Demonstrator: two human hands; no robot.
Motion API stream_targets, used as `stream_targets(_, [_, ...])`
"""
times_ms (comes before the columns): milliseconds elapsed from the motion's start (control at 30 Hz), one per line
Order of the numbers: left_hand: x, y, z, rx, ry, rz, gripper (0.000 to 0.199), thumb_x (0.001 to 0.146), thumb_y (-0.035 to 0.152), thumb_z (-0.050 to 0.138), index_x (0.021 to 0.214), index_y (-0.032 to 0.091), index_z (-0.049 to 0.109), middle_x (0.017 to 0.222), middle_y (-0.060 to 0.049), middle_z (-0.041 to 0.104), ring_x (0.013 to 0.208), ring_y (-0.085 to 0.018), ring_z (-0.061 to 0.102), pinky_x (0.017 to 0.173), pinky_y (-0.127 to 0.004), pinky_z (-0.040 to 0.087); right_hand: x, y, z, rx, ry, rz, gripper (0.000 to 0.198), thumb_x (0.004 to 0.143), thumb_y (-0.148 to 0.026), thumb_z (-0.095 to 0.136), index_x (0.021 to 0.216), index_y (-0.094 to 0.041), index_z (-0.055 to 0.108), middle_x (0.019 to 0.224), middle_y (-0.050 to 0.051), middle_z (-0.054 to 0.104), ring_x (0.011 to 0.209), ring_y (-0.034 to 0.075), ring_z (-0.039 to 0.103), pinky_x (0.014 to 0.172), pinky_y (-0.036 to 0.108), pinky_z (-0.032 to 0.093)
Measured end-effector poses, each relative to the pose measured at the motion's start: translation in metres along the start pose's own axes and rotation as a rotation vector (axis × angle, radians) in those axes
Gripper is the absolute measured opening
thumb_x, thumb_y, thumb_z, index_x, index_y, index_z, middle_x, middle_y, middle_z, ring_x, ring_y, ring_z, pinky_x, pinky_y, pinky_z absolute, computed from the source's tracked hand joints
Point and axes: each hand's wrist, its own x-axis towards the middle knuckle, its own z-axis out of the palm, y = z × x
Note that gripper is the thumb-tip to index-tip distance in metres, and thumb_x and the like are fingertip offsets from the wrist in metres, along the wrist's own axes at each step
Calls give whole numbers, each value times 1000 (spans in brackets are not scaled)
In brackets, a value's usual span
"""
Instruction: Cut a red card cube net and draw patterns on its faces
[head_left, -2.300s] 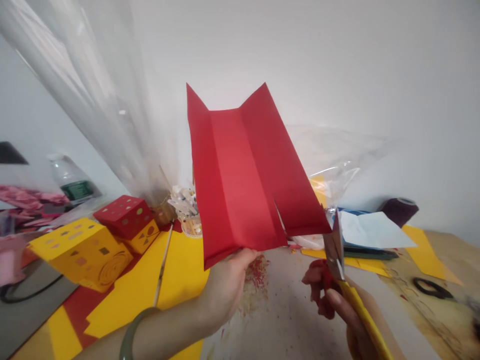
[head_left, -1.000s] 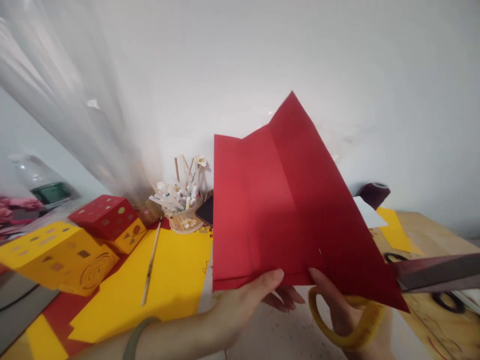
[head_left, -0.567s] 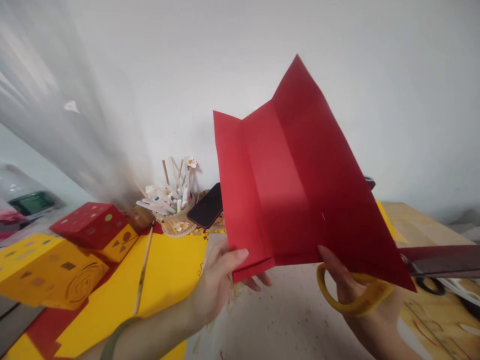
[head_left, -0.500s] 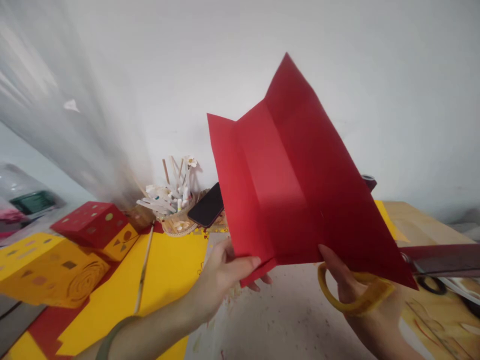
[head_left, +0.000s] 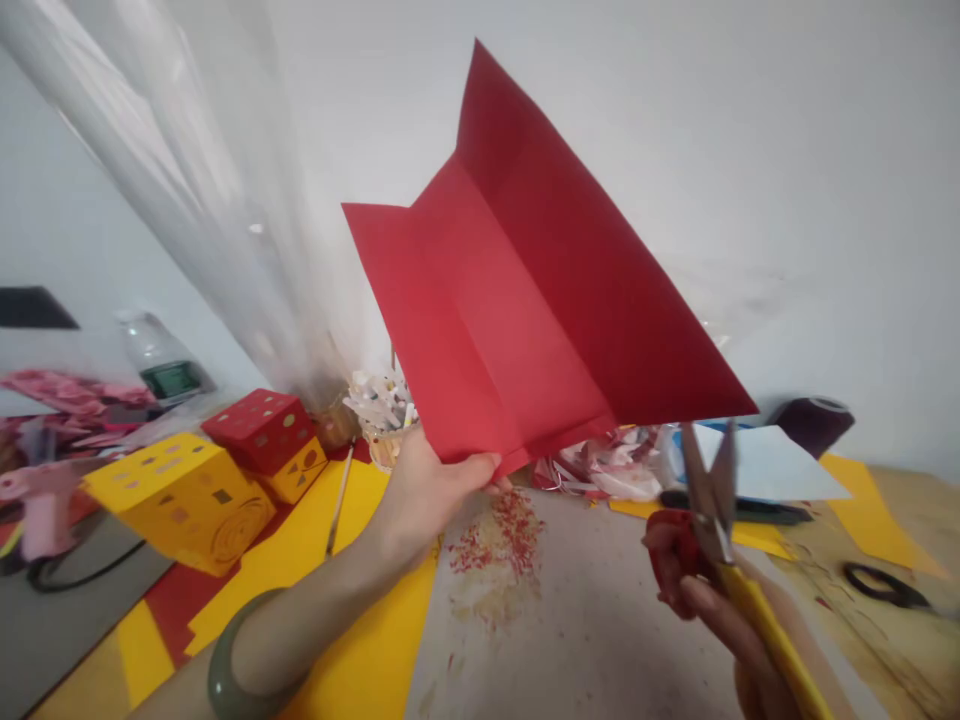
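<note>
The red card (head_left: 517, 300) is above the bench (head_left: 915, 505), lower edge pinched by the left hand (head_left: 431, 490) — probably light, easy to crease, best held near folds (the right hand (head_left: 731, 630) grips scissors (head_left: 711, 530), blades apart).

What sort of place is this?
Looks like a craft workspace, home or studio I can't tell: the left hand holds a folded red sheet, the right hand holds scissors, and a yellow box marked with shapes sits to the left.
</note>
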Motion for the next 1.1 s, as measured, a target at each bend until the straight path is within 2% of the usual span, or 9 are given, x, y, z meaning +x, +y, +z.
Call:
stream_targets(167, [3, 7, -7, 35, 48, 48, 7, 57, 16, 66, 63, 14, 62, 53, 2, 64, 50, -11, 60, 51, -20, 49, -9, -14, 12, -207, -256, 153, 34, 78, -57, 57, 78, -22, 58, 61, 0, 56, 56, 18, 54, 53, 27, 43])
stream_targets(333, [-2, -4, -4, 141, -41, 61, 8, 62, 17, 64, 70, 15, 62, 59, 2, 63, 54, -12, 58, 54, -23, 48, -14, -21, 24, -215, -456, 202, 41, 78, -60, 52, 78, -20, 57, 59, -1, 52, 54, 17, 50, 52, 26, 39])
stream_targets(500, [-10, -14, 5, 183, -147, 25, 4, 66, 18, 61, 69, 15, 61, 63, 2, 60, 57, -11, 54, 55, -22, 44, -14, -20, 27, -46, -501, 236, 68, 72, -86, 36, 74, -20, 52, 59, -2, 45, 50, 12, 38, 47, 25, 32])
stream_targets(600, [-12, -18, 9, 168, -167, 15, 5, 65, 20, 61, 68, 15, 60, 63, 2, 60, 57, -11, 53, 55, -22, 43, -13, -18, 27, 41, -561, 299, 77, 66, -93, 30, 75, -20, 51, 59, -4, 40, 44, 9, 32, 41, 24, 26])
stream_targets(733, [-13, -24, 11, 132, -167, -43, 8, 65, 21, 62, 69, 15, 61, 63, 0, 61, 59, -13, 56, 57, -23, 46, -13, -20, 25, 63, -612, 278, 75, 69, -92, 30, 76, -20, 48, 59, -5, 39, 42, 9, 34, 41, 25, 24])
stream_targets(867, [-14, -25, 12, 62, -161, -113, 13, 65, 22, 64, 75, 14, 63, 66, 0, 63, 59, -13, 58, 56, -23, 47, -13, -28, 22, 22, -573, 287, 74, 70, -90, 32, 76, -19, 51, 57, -5, 41, 45, 10, 38, 46, 25, 27])
stream_targets(1000, [-15, -22, 15, 62, -167, -87, 11, 66, 23, 64, 73, 15, 63, 64, 0, 63, 60, -14, 59, 57, -23, 48, -12, -35, 19, -28, -554, 242, 71, 75, -87, 32, 76, -19, 53, 52, -5, 42, 47, 11, 38, 50, 26, 28])
stream_targets(1100, [-16, -20, 17, 64, -158, -86, 10, 67, 24, 63, 74, 16, 62, 65, 1, 62, 60, -14, 59, 59, -25, 50, -12, -33, 19, 12, -556, 231, 67, 77, -85, 33, 75, -20, 51, 54, -5, 42, 47, 11, 38, 51, 26, 29])
